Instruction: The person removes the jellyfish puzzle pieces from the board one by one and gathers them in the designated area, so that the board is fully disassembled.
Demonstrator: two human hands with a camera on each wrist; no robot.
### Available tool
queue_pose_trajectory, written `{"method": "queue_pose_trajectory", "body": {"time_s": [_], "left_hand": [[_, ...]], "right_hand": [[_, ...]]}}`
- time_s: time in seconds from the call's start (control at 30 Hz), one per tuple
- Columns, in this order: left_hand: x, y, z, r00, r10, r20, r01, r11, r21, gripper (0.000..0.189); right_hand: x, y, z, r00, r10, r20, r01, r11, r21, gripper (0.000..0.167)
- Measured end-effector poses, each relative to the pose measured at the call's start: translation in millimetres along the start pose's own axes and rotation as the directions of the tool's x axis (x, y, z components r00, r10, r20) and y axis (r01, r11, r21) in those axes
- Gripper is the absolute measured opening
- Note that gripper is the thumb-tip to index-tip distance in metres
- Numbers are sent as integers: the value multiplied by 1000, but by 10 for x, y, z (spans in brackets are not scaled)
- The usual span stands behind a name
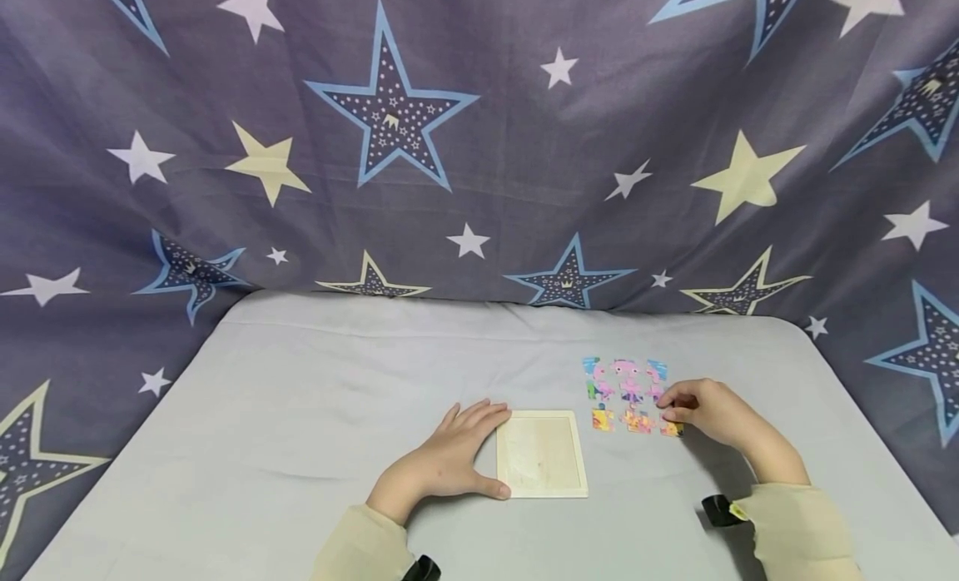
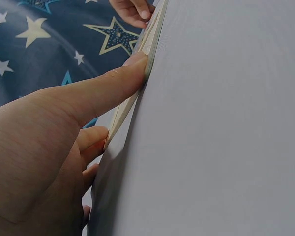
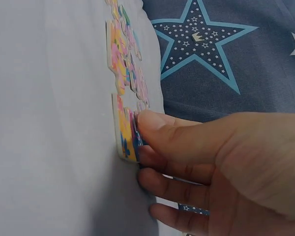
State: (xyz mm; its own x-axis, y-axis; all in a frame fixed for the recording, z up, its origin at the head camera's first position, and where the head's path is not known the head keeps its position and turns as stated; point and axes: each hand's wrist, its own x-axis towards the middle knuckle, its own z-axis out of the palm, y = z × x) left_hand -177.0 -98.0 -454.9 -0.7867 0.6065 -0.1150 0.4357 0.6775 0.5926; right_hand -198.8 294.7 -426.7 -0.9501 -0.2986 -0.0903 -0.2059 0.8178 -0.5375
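Observation:
A shallow square wooden tray [image 1: 539,454] with a raised rim lies on the bed-like grey surface. My left hand [image 1: 457,460] rests along its left side, fingers spread, with the thumb at the near corner and fingertips at the far one. In the left wrist view the thumb [image 2: 108,88] presses on the tray's rim [image 2: 120,115]. Right of the tray are several colourful jigsaw puzzle pieces [image 1: 631,381] with pink cartoon figures, in rows. My right hand [image 1: 708,410] pinches at the puzzle piece [image 3: 125,132] in the near right corner, thumb and forefinger at its edge.
Pale grey cloth [image 1: 300,414] covers the flat surface under everything. Behind it and at both sides hangs a dark curtain [image 1: 479,215] printed with stars. A dark wrist strap [image 1: 721,511] shows by the right sleeve.

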Motion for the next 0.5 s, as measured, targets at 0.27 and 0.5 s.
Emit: {"method": "queue_pose_trajectory", "body": {"time_s": [0.27, 0.5], "left_hand": [[7, -10, 1, 1000, 6, 2, -6, 1000, 2, 102], [16, -21, 6, 1000, -3, 13, 3, 1000, 8, 102]], "right_hand": [[2, -2, -18, 1000, -2, -18, 2, 1000, -19, 11], [-28, -48, -78, 1000, 7, -18, -7, 1000, -17, 12]]}}
